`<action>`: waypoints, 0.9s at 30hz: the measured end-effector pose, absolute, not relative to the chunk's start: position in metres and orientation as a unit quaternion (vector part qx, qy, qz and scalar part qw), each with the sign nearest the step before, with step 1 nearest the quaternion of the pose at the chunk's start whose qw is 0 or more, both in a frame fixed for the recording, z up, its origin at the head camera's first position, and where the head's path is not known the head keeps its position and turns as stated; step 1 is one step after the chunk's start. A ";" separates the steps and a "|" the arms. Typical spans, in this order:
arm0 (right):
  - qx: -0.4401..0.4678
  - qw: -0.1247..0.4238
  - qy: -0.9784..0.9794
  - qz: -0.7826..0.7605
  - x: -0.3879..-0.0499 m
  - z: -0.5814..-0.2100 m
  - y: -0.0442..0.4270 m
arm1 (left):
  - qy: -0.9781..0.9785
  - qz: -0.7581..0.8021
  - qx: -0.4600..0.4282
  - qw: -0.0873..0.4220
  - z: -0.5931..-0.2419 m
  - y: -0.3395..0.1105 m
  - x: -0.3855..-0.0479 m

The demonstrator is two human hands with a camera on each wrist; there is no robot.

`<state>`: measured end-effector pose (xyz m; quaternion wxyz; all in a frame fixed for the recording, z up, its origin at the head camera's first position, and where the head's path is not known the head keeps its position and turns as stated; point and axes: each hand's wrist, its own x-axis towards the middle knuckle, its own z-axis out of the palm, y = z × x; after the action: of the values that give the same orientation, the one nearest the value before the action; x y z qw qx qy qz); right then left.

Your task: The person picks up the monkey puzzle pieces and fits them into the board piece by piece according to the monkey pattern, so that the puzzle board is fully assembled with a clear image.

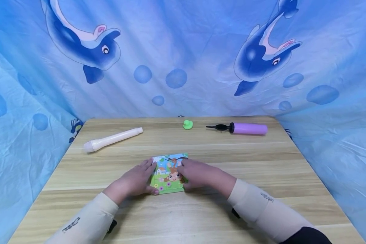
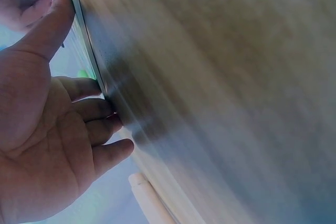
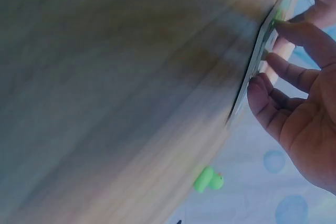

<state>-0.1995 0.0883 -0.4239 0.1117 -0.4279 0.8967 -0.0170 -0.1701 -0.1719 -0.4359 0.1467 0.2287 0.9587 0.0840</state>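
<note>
A flat, square puzzle board (image 1: 167,179) with a cartoon monkey, a small house and flowers lies on the wooden table. Along its left side, my left hand (image 1: 138,178) holds its fingers spread, with the thumb on the near left corner and the fingertips at the edge. My right hand (image 1: 198,173) rests over the right side, its fingertips touching the picture, as the right wrist view also shows at the thin board (image 3: 257,51). Part of the picture is hidden under the right fingers. Neither hand wraps around the board.
A pale, wand-like tube (image 1: 114,139) lies at the back left of the table (image 1: 177,220). A green toy duck (image 1: 187,124) stands at the back middle, a purple hand pump (image 1: 248,128) with black nozzle at the back right. Blue dolphin-print cloth (image 1: 201,51) surrounds the table.
</note>
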 end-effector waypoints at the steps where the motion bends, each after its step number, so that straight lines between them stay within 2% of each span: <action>1: -0.429 0.111 0.896 -0.012 -0.200 -0.425 0.086 | 0.959 0.083 0.230 0.146 -0.435 -0.172 -0.170; 5: -0.430 0.108 0.896 0.000 -0.200 -0.428 0.082 | 0.958 0.087 0.229 0.149 -0.433 -0.171 -0.170; 17: -0.469 0.032 0.881 0.047 -0.187 -0.432 0.073 | 0.958 0.093 0.223 0.152 -0.429 -0.173 -0.166; 21: -0.462 0.045 0.884 0.059 -0.178 -0.428 0.076 | 0.958 0.096 0.227 0.150 -0.430 -0.173 -0.165; 27: -0.434 0.093 0.894 0.068 -0.161 -0.424 0.087 | 0.960 0.072 0.228 0.144 -0.433 -0.167 -0.164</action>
<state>-0.1614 0.0873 -0.4242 0.0932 -0.4336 0.8936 0.0683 -0.1638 -0.1672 -0.4325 0.1436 0.2279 0.9604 0.0718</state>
